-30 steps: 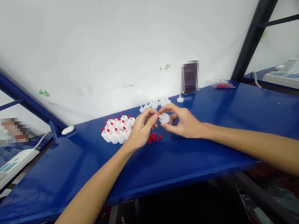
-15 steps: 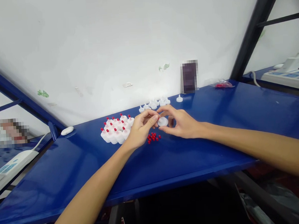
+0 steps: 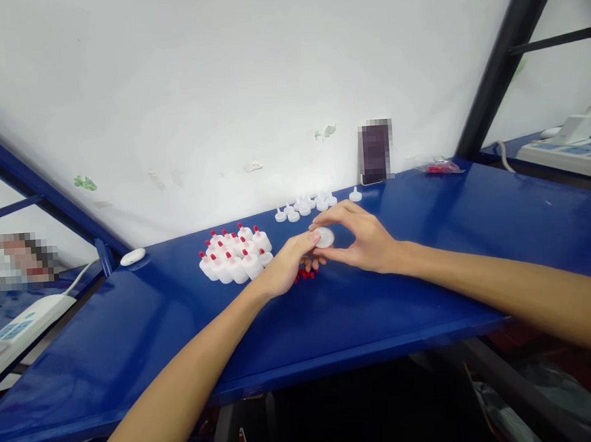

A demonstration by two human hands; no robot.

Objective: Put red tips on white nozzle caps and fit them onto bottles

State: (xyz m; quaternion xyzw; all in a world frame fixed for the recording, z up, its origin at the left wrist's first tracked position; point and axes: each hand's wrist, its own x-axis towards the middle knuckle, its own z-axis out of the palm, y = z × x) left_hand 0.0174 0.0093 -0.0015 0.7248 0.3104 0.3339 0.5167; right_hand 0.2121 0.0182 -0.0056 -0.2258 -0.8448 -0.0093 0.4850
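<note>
A white round nozzle cap (image 3: 325,238) is pinched at its rim between the thumb and fingers of my right hand (image 3: 364,240), its flat round side towards me. My left hand (image 3: 292,258) has its thumb pressed on the left edge of this cap; its other fingers curl below and behind, partly hidden. Beneath those fingers lie small red tips (image 3: 306,274) in a loose pile, partly covered. To the left of my left hand stands a close group of white pieces with red tips (image 3: 235,255). Several white nozzle caps without red tips (image 3: 304,206) stand behind my hands.
A single white nozzle cap (image 3: 355,194) stands apart, near a phone-like dark panel (image 3: 375,153) leaning on the wall. A clear bag with red pieces (image 3: 440,166) lies at the right back. A white oval case (image 3: 133,257) sits at the left edge of the blue table (image 3: 381,316).
The nozzle cap has turned so its flat side faces me. My left hand has rolled over, its thumb moving onto the cap and its fingers dropping over the red pile.
</note>
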